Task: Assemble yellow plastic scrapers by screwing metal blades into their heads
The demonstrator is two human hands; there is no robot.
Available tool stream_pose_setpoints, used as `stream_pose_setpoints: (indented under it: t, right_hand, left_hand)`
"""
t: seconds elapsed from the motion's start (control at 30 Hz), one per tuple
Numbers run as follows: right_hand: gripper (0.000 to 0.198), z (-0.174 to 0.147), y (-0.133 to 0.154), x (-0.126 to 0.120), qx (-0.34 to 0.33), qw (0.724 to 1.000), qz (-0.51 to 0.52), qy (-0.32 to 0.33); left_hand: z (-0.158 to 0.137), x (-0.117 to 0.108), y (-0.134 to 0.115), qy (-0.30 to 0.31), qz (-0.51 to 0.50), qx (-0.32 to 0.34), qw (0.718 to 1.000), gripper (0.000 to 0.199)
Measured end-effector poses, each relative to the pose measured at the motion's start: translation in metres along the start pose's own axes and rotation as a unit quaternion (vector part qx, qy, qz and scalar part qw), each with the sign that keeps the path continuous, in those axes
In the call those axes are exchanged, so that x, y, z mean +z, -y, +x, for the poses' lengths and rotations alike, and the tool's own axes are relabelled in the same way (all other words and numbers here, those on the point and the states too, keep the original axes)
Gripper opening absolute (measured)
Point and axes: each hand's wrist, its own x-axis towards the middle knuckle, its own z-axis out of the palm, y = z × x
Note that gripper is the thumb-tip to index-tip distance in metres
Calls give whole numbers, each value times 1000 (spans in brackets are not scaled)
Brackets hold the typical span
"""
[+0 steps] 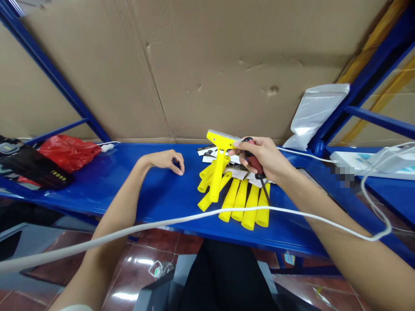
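My right hand is closed around a screwdriver with a red and black handle, its shaft slanting down. Between the fingertips of that hand is the head of a yellow scraper, its handle hanging downward. Below lie several yellow scraper handles, side by side with their round ends toward me. Farther left, my left hand rests low over the table, fingers curled and thumb tip near the fingertips. Whatever it may pinch is too small to make out. White and black printed pieces are partly hidden behind the right hand.
A white cable crosses in front of the blue table. On the left are a red plastic bag and a black bag. A white packet leans on the right frame post. Cardboard walls the back.
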Motion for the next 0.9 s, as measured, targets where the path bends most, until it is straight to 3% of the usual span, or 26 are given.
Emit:
stream_pose_setpoints:
  t: [0.37, 0.43, 0.53, 0.63, 0.7, 0.77, 0.9]
  right_hand:
    - [30, -2, 4, 5, 31, 999, -18, -2]
    - [33, -1, 2, 6, 37, 999, -17, -1]
    - [31, 0, -1, 6, 58, 998, -25, 8]
    - [26, 1, -5, 5, 79, 996, -43, 26]
    - [25, 1, -8, 6, 88, 994, -53, 41]
    - [26, 1, -10, 7, 98, 992, -58, 54]
    - [26, -1, -10, 11, 114, 990, -57, 60]
  left_hand:
    - [0, 1, -6, 8, 15, -1, 1000, 19]
    - [0, 1, -12, -27, 4, -1, 1000, 24]
    - [3, 6, -26, -130, -57, 18, 990, 30]
    - [11, 18, -45, -245, -167, 54, 954, 31]
    - [20, 27, -60, -290, -224, 74, 927, 33]
    - [30, 35, -75, -301, -242, 92, 918, 34]
    - [50, 38, -100, -251, -191, 117, 942, 30]
